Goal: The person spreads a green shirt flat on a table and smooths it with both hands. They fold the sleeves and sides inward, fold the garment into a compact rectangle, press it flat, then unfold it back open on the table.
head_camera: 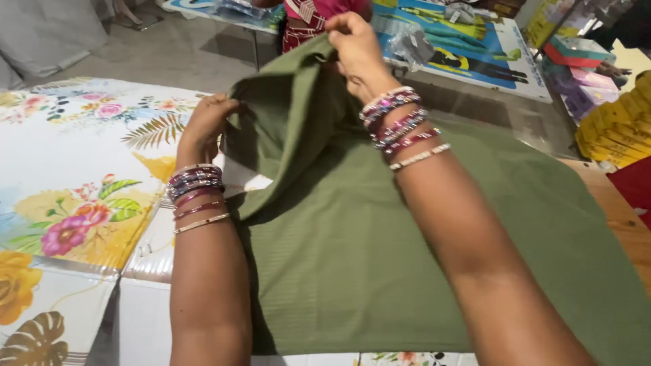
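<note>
Under both hands lay the table (74, 176), its smooth, glossy floral covering running well out past the left hand and toward the person, with a seam between panels below the left forearm. Spread over it was the olive green cloth (407, 257), a large matte sheet with a fine ribbed weave; it lay flat and smooth below the right forearm, its near edge straight along the table front, its far right edge reaching toward bare wood. Beyond the hands, a second table with a bright printed top (475, 41) stood across a strip of grey floor, and yellow stacked packs (620, 129) sat well off to the right hand's outer side.

Lifted off the table, the cloth's upper left part hung in soft folds between the two hands. The right hand (356, 51) pinched the raised corner tight, highest of all. The left hand (207, 125), lower and nearer the table, had its grip closed on the cloth's side edge. Beaded bangles (400, 125) ringed both wrists.
</note>
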